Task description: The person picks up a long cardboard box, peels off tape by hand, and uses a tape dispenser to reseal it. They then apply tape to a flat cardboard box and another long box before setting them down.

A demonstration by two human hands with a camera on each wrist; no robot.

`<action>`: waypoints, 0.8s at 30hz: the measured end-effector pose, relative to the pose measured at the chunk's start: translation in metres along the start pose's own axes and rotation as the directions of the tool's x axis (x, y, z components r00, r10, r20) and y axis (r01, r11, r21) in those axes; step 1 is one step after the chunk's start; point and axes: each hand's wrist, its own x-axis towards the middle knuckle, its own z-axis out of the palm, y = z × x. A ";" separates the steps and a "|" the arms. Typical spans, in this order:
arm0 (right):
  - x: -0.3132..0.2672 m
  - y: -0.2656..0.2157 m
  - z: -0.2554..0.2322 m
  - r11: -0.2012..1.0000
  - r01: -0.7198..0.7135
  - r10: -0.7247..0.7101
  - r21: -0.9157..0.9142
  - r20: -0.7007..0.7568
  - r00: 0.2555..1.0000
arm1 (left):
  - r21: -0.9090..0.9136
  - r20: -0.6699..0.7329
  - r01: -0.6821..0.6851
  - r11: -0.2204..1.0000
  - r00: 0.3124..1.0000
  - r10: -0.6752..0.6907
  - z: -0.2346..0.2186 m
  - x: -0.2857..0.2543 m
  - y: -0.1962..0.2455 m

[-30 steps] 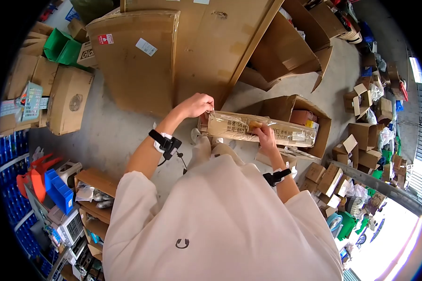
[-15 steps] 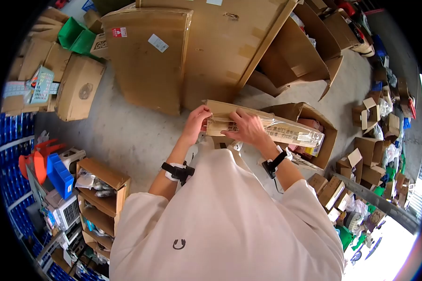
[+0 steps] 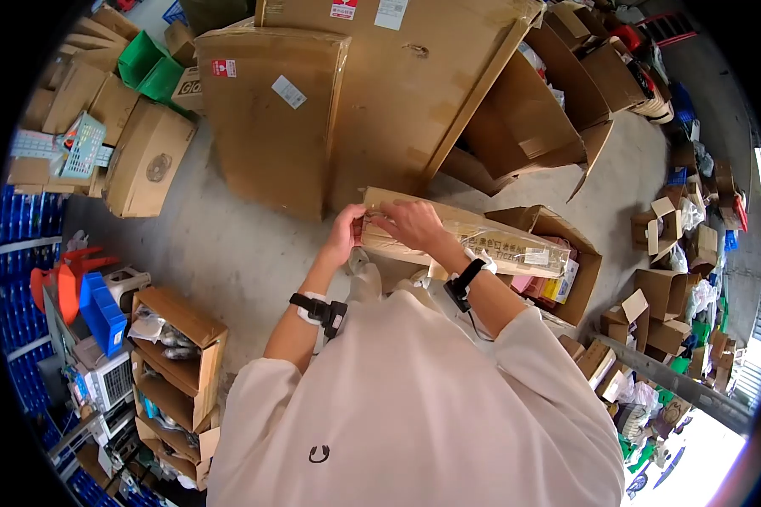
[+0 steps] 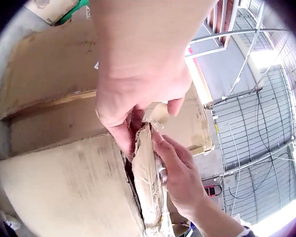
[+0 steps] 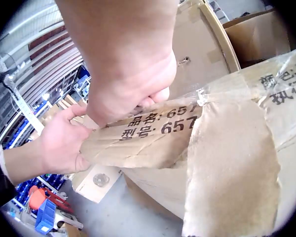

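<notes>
Head view puts me looking down at my own cream shirt, with both hands raised in front of it on one long box. That box is held in the air across my front, running from the middle out to the right, above a concrete floor. It is brown card wrapped in clear tape, with black print along its side. My left hand grips the box's left end, fingers curled round the torn edge. My right hand sits just beside it, touching it, and pinches the tape and card at that same end. From the left wrist view I see the ragged end of the box between my left thumb and the right hand's fingers. Right wrist view shows a loose flap of card under my right hand, with the left hand holding its far corner. Beyond the box, big flat cartons lean upright. An open carton with coloured packs stands right of me, and a small wooden shelf stands near left.
</notes>
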 end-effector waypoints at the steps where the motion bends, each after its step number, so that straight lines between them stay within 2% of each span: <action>1: 0.001 -0.001 -0.002 1.000 0.009 -0.009 0.021 0.014 1.000 | -0.049 0.062 0.009 0.999 0.998 -0.006 -0.004 -0.003 0.002; 5: 0.003 -0.006 0.003 0.999 -0.031 0.032 -0.017 0.037 0.999 | 0.130 0.063 -0.120 0.984 0.992 0.113 -0.004 -0.007 -0.013; 8: 0.007 -0.013 0.002 0.998 -0.057 0.057 -0.021 0.014 0.998 | 0.081 0.100 -0.118 0.990 0.989 0.110 -0.010 -0.005 -0.019; 10: 0.009 -0.019 -0.005 0.997 -0.066 0.067 -0.034 0.035 0.997 | 0.104 0.065 -0.086 0.991 0.995 0.080 -0.012 -0.007 -0.026; 13: 0.013 -0.016 0.016 0.996 -0.080 0.081 0.038 -0.026 0.996 | 0.125 0.086 -0.074 0.989 0.994 0.064 -0.017 -0.003 -0.029; 16: 0.009 -0.007 0.027 0.966 -0.191 0.192 0.172 0.011 0.981 | 0.102 0.089 -0.097 0.990 0.992 0.088 -0.015 -0.006 -0.031; 19: 0.006 0.002 0.040 0.925 -0.203 0.256 0.322 -0.131 0.958 | 0.111 0.075 -0.077 0.991 0.995 0.069 -0.018 -0.014 -0.032; 22: 0.002 -0.002 0.042 0.843 -0.288 0.384 0.454 -0.133 0.914 | 0.135 0.071 -0.075 0.988 0.995 0.066 -0.021 -0.016 -0.034; 24: -0.001 -0.008 0.043 0.843 -0.254 0.379 0.475 -0.187 0.906 | 0.142 0.075 -0.066 0.988 0.996 0.056 -0.024 -0.020 -0.036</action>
